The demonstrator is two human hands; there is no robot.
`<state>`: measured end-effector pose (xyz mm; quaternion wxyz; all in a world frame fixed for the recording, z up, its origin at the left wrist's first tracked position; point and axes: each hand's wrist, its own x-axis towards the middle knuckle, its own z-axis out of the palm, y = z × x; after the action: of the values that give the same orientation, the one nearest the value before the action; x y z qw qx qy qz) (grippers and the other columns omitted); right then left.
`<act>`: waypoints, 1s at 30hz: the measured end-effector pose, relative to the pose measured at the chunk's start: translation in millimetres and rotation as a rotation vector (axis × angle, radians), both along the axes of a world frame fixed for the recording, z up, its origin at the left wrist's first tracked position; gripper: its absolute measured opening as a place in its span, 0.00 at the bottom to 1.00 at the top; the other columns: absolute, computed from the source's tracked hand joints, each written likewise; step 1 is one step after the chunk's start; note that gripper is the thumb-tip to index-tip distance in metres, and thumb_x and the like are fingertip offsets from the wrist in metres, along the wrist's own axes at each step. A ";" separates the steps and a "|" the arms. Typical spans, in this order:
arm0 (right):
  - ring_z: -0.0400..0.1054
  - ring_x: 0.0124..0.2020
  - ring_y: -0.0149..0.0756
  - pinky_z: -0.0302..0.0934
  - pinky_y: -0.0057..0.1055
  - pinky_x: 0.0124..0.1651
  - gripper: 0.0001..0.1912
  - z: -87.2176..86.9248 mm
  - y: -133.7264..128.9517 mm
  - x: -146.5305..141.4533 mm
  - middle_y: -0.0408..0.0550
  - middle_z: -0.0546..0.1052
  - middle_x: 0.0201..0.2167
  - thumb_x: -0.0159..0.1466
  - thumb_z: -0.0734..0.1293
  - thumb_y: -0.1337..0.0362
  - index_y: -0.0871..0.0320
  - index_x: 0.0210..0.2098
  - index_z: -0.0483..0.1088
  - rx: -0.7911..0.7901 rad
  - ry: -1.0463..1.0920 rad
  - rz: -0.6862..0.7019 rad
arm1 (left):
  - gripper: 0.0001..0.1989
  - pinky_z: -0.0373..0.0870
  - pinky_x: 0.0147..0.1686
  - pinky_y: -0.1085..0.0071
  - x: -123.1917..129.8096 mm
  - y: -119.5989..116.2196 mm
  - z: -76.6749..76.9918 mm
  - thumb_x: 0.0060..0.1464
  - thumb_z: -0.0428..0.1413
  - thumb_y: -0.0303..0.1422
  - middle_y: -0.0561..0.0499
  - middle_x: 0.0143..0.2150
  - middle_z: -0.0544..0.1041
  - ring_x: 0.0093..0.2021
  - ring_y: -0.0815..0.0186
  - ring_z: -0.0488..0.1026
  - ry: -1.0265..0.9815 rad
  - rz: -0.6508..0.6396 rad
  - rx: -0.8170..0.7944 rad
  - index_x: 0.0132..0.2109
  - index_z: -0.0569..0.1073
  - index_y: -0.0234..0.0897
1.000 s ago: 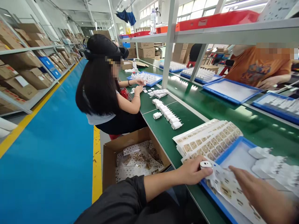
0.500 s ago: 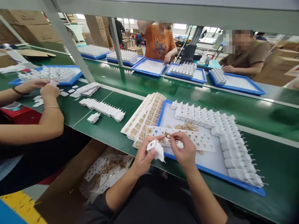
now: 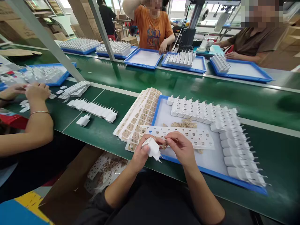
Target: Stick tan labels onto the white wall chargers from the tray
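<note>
A white plug-in charger [image 3: 152, 148] with two pins is in my left hand [image 3: 140, 157], its pins pointing down and right. The fingers and thumb of my right hand [image 3: 182, 149] pinch a small brown sticker [image 3: 165, 144], close to my left fingertips; the fingers hide part of it. Under both hands, a white die-cut sheet [image 3: 197, 136] with small holes lies across the near left side of a blue-rimmed tray [image 3: 211, 175]. Rows of white chargers [image 3: 231, 137] stand in the tray's back and right parts. Brown paper scraps [image 3: 184, 123] lie inside it.
Sticker sheets [image 3: 140, 114] are fanned left of the tray. A row of chargers [image 3: 93, 107] and a single charger [image 3: 83, 120] sit further left, near a co-worker's arm [image 3: 38, 125]. Blue trays [image 3: 144, 58] line the far side. A carton [image 3: 67, 178] with scraps stands below.
The view has tilted down and shifted slightly. My right hand has brought the brown sticker nearer my left fingers, and the charger has turned in my left hand.
</note>
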<state>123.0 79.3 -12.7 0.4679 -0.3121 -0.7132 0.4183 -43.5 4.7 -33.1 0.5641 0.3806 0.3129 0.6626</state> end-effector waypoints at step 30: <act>0.67 0.34 0.34 0.63 0.32 0.38 0.00 -13.4 -9.3 19.7 0.43 0.74 0.31 0.65 0.72 0.63 0.51 0.37 0.77 -0.266 0.399 -0.010 | 0.30 0.65 0.65 0.52 25.2 34.2 8.2 0.62 0.53 0.29 0.40 0.64 0.67 0.65 0.52 0.65 0.859 -0.060 0.219 0.69 0.56 0.43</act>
<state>142.7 70.0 -26.1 0.5563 -0.2856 -0.5438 0.5597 -18.3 38.9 -24.9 0.3581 0.6878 0.4357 0.4570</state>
